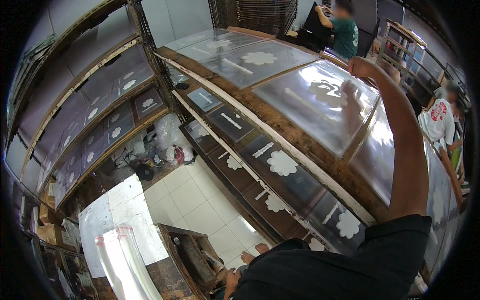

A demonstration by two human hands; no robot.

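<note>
My right arm stretches over the top of a long wooden rack. Its hand [361, 68] is closed at the far edge of a large clear plastic sheet [280, 85], whose surface shines with rippled reflections. The fingertips are hidden from view. Under this sheet are a white scalloped flower shape [327, 93] and a pale strip [305, 103]. Low beside my body, my left hand [232, 280] is near a small wooden cabinet [187, 250]. Only part of that hand shows, and its grip is unclear.
Lower shelves hold more sheets with white flower shapes [282, 163]. A metal-framed rack [145, 40] stands at left. Stacked plastic sleeves [125, 260] lie on a table at lower left. Tiled floor [187, 197] lies between. A person in green [345, 37] and others work beyond.
</note>
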